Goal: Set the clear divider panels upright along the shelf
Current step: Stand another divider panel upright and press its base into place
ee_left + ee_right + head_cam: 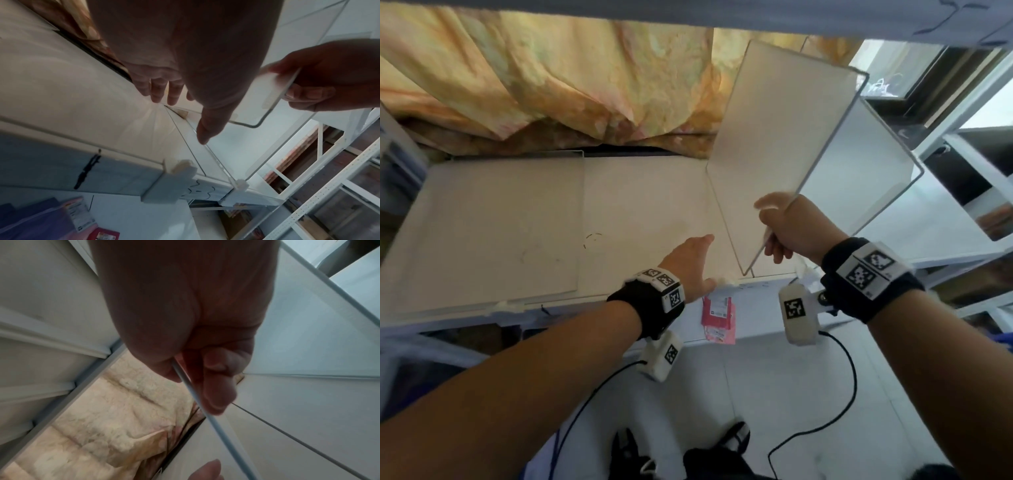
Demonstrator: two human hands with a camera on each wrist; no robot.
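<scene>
My right hand [774, 229] pinches the near edge of a clear divider panel [784, 137], thumb on one face and fingers on the other. The panel is tilted, its lower corner close to the front edge of the white shelf [640, 205]. The right wrist view shows the panel's thin edge [216, 421] running out of the right hand [197, 386]. My left hand [698, 253] reaches flat over the shelf just left of the panel, holding nothing; its fingers [164, 91] are straight. A second clear panel [866, 164] stands to the right. Another panel [482, 233] lies flat at the left.
Patterned orange cloth [534, 85] hangs along the shelf's back. Another shelf [688, 13] is close overhead. White clips [240, 183] sit on the front lip, and a pink tag [717, 318] hangs below it. White racks [979, 171] stand to the right.
</scene>
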